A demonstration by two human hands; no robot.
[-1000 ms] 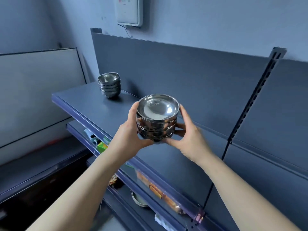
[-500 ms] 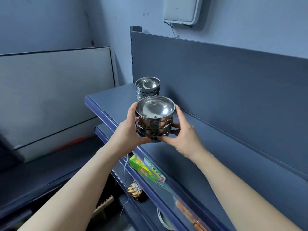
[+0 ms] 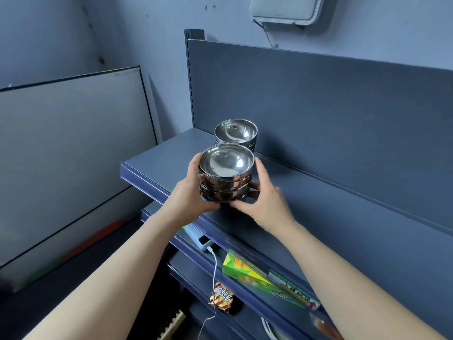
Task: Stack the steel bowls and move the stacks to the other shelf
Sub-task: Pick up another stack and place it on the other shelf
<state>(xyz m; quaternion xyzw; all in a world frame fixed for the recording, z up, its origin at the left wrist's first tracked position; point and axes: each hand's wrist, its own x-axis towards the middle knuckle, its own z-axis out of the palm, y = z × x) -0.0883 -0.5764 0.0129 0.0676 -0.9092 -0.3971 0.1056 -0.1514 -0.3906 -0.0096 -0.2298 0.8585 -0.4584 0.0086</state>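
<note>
Two stacks of steel bowls (image 3: 225,182) (image 3: 236,133), two hands (image 3: 188,196) (image 3: 268,203), one green box (image 3: 245,272).

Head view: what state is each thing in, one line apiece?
Held bowl stack: nested, upright, low over the top shelf; touchdown unclear.
Left hand: grips the stack's left side.
Right hand: grips its right side.
Second bowl stack: nested, upright, standing on the shelf behind.
White cable: plugged into light-blue device.
</note>
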